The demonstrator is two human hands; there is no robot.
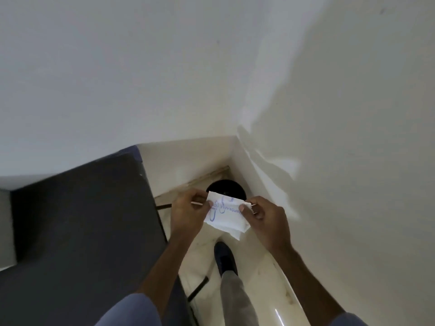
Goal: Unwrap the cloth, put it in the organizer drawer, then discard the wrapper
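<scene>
A white wrapper with blue printed lettering is stretched between both hands, above the floor. My left hand pinches its left edge. My right hand pinches its right edge. The wrapper looks crumpled at its lower right corner. Whether the cloth is inside it I cannot tell. Directly beyond the wrapper, in the corner of the room, stands a round black bin, partly hidden by the wrapper. No organizer drawer is in view.
A dark grey table fills the left side, with thin black legs beside my foot. My dark shoe stands on the pale floor. White walls close the corner ahead and to the right.
</scene>
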